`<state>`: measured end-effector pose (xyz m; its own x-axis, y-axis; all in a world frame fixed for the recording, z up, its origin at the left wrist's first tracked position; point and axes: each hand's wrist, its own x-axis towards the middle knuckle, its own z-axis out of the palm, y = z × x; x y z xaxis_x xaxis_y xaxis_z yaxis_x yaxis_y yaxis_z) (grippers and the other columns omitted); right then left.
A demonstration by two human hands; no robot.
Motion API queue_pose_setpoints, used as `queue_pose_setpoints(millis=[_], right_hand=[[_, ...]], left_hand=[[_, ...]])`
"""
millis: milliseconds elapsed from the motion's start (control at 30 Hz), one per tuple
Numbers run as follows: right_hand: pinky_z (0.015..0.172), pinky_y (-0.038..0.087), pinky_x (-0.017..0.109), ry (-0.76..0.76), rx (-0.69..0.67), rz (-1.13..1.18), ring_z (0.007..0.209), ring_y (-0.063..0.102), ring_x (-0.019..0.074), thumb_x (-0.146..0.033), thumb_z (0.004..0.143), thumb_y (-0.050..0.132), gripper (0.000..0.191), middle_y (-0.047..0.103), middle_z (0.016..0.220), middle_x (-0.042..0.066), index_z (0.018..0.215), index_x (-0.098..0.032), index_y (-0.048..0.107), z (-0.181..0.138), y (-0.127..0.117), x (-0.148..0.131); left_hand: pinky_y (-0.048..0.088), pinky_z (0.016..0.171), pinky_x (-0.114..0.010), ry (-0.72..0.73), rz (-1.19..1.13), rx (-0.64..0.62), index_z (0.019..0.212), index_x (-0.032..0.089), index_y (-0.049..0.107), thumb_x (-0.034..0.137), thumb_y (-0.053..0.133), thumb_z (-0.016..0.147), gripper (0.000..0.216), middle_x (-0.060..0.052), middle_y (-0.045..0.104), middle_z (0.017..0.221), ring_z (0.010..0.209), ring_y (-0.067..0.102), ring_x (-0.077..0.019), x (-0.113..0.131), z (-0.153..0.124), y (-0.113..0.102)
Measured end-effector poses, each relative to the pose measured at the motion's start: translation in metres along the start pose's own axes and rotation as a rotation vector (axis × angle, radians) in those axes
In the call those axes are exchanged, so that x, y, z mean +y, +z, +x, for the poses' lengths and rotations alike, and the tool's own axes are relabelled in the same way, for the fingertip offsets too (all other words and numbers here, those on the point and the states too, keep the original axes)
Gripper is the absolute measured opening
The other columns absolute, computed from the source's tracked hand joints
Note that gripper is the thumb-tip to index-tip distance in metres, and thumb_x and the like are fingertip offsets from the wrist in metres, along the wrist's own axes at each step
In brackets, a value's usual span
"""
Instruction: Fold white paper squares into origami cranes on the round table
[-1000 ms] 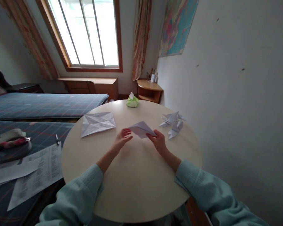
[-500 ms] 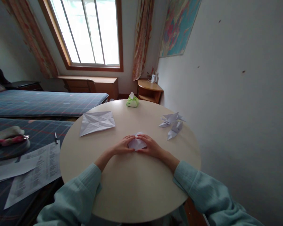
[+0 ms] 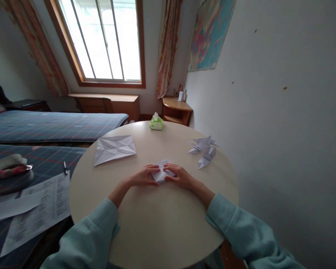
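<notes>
A small folded sheet of white paper (image 3: 161, 175) lies on the round cream table (image 3: 156, 224), between my two hands. My left hand (image 3: 146, 175) grips its left side, thumb at the near edge and fingers over the top. On the right side, my right hand (image 3: 181, 176) holds it the same way, fingers bent across the paper. Part of the paper is hidden beneath the fingers. Farther left on the table rests a creased, flattened sheet of paper (image 3: 115, 149). Folded paper figures (image 3: 207, 157) stand grouped toward the right edge.
A green tissue pack (image 3: 156, 123) sits at the table's far edge. To the left is a plaid mattress (image 3: 44, 153) with printed sheets (image 3: 40, 209) and a pen (image 3: 65, 168) on it. A white wall (image 3: 282, 149) runs along the right.
My fingers have shifted apart on the folded paper, showing more of its upper surface and folds. The whole view has tilted slightly upward.
</notes>
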<state>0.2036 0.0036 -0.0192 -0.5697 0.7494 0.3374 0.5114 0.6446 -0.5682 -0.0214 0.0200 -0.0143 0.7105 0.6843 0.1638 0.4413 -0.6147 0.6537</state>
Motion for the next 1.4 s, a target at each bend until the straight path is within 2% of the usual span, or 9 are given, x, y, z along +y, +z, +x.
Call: queue_pose_setpoints(millis=[167,367,600,767,833,933,1067,1167,1400], right_hand=[[0.097,0.033,0.042,-0.035,0.001,0.03,0.114,0.044,0.0232,-0.04,0.07,0.06,0.044,0.055,0.117,0.01,0.109,-0.021,0.055,-0.001,0.0,-0.001],[0.096,0.034,0.041,-0.049,0.02,0.037,0.113,0.045,0.0234,-0.038,0.069,0.062,0.05,0.054,0.118,0.01,0.115,-0.021,0.051,-0.003,0.003,-0.01],[0.1,0.032,0.04,-0.051,0.061,0.021,0.116,0.044,0.0194,-0.017,0.077,0.049,0.036,0.053,0.12,0.006,0.113,-0.022,0.053,0.0,0.012,-0.006],[0.099,0.034,0.039,0.028,0.073,0.093,0.113,0.047,0.018,-0.009,0.077,0.041,0.038,0.056,0.117,0.003,0.108,-0.023,0.057,0.003,0.014,0.004],[0.098,0.036,0.038,0.068,0.101,0.107,0.111,0.049,0.0187,-0.009,0.077,0.041,0.037,0.056,0.116,0.001,0.107,-0.024,0.057,0.003,0.014,0.005],[0.095,0.039,0.037,0.096,0.126,0.109,0.106,0.052,0.0192,-0.01,0.078,0.04,0.037,0.058,0.113,0.001,0.107,-0.025,0.057,0.003,0.013,0.004],[0.095,0.039,0.037,0.078,0.118,0.085,0.106,0.052,0.0187,-0.008,0.076,0.04,0.038,0.058,0.113,0.003,0.106,-0.023,0.056,0.002,0.015,0.001],[0.095,0.038,0.036,0.045,0.121,0.045,0.107,0.051,0.0189,-0.008,0.075,0.042,0.035,0.058,0.112,0.006,0.105,-0.02,0.056,0.002,0.016,-0.002],[0.077,0.046,0.033,0.194,0.275,-0.056,0.089,0.059,0.0204,-0.012,0.073,0.05,0.014,0.063,0.098,0.009,0.084,-0.017,0.055,0.001,0.013,-0.004]], left_hand=[[0.039,0.089,-0.033,0.006,-0.055,0.093,0.102,0.019,0.06,0.027,0.058,0.07,0.033,-0.008,0.058,0.109,0.1,0.053,-0.0198,-0.001,0.002,0.004],[0.043,0.068,-0.026,-0.138,0.223,0.315,0.076,0.019,0.06,0.008,0.049,0.067,0.018,-0.002,0.061,0.08,0.072,0.054,-0.0148,0.018,0.005,0.018],[0.041,0.072,-0.026,-0.007,0.245,0.454,0.068,0.02,0.052,0.008,0.05,0.067,0.011,-0.002,0.057,0.075,0.077,0.051,-0.0153,0.041,0.007,0.019],[0.039,0.06,-0.024,0.049,0.244,0.714,0.06,0.019,0.047,0.026,0.048,0.076,0.019,-0.001,0.05,0.06,0.06,0.046,-0.0126,0.054,-0.004,0.016],[0.039,0.058,-0.024,0.111,0.248,0.664,0.057,0.019,0.047,0.028,0.041,0.081,0.026,-0.002,0.049,0.057,0.056,0.046,-0.012,0.058,-0.008,0.016],[0.041,0.062,-0.025,0.142,0.317,0.419,0.059,0.018,0.052,0.027,0.038,0.083,0.029,-0.004,0.054,0.06,0.06,0.051,-0.0134,0.059,-0.006,0.021],[0.044,0.077,-0.031,0.027,0.375,0.2,0.086,0.018,0.06,0.019,0.04,0.08,0.021,-0.008,0.063,0.09,0.085,0.057,-0.0197,0.049,0.005,0.034],[0.04,0.089,-0.035,-0.023,0.382,0.156,0.107,0.017,0.054,0.015,0.044,0.076,0.032,-0.01,0.056,0.111,0.102,0.052,-0.0227,0.04,0.01,0.041],[0.034,0.097,-0.037,0.0,0.396,0.135,0.117,0.017,0.047,0.016,0.043,0.078,0.039,-0.01,0.05,0.121,0.114,0.044,-0.0236,0.036,0.01,0.041]])
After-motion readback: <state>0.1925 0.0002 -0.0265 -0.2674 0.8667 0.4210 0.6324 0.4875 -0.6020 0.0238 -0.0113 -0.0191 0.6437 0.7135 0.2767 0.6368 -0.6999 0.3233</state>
